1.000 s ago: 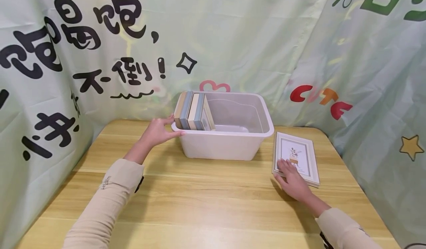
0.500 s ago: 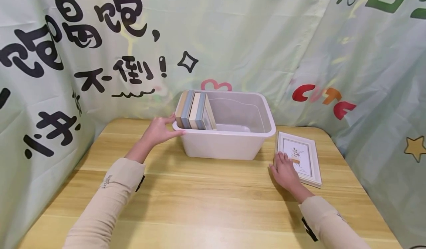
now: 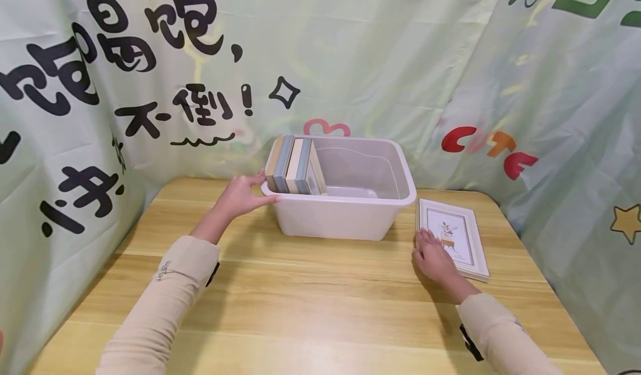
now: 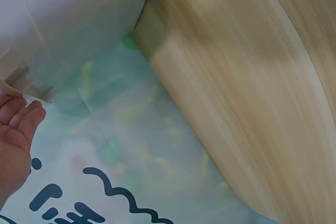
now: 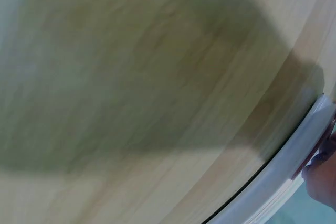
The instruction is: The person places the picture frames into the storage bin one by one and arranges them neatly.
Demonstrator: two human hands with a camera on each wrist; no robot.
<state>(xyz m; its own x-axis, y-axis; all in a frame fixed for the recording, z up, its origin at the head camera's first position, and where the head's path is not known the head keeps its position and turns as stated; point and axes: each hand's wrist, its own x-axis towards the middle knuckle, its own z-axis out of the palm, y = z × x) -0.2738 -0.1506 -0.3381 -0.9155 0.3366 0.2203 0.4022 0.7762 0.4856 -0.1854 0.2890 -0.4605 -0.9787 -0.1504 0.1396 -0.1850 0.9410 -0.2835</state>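
A pale grey plastic bin (image 3: 330,219) stands at the back of the table. My left hand (image 3: 240,197) grips its left front corner, thumb along the front rim and fingers at the side; curled fingertips show in the left wrist view. Several beige and blue picture frames (image 3: 292,166) stand on edge in the bin's left end. Right of the bin lies a white picture frame (image 3: 458,225) with a potted-plant print, perhaps stacked on another. My right hand (image 3: 437,261) touches its left edge, fingers fairly straight. The right wrist view catches only some fingers (image 5: 321,179) beside the frame.
The wooden table (image 3: 310,297) has rounded back corners. A printed fabric curtain (image 3: 360,58) hangs close behind it and along both sides. The right part of the bin's inside (image 3: 365,166) shows bare walls and floor.
My right hand has moved from the frame's face to its left edge, and the white picture frame has slid slightly right. My left hand has kept its place on the bin.
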